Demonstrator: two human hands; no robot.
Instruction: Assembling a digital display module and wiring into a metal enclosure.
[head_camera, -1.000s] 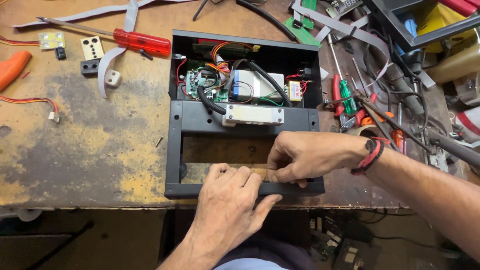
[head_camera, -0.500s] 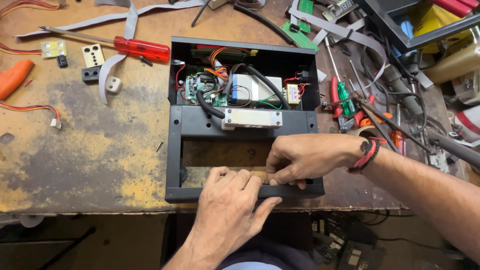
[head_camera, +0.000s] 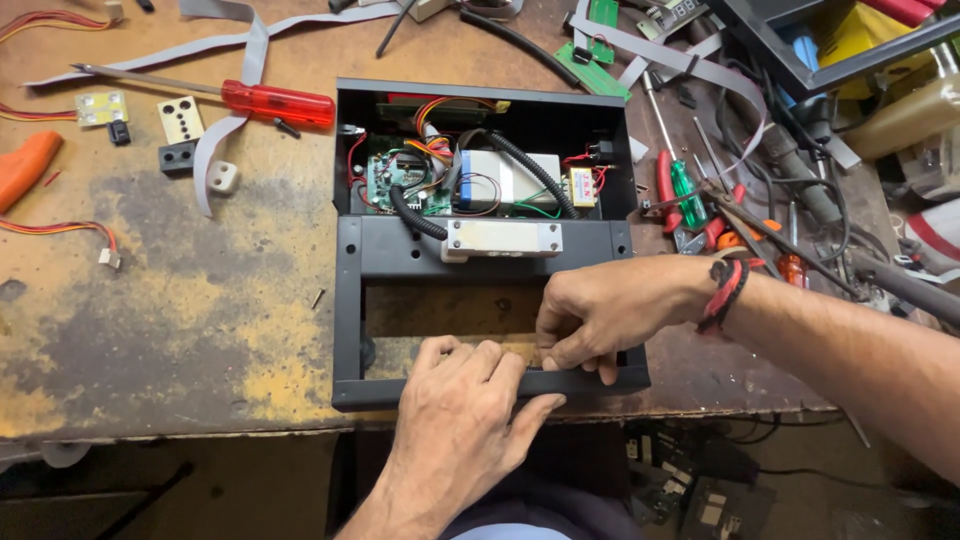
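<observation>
A: Where's the black metal enclosure (head_camera: 350, 320)?
B: Centre frame, open on the workbench (head_camera: 180, 330), circuit board (head_camera: 395, 180) showing up top.
A: And the hands?
B: Left hand (head_camera: 465, 415) lies on the enclosure's near rail, fingers together. Right hand (head_camera: 610, 310) pinches something too small to tell there, fingertips (head_camera: 560, 355) closed.
</observation>
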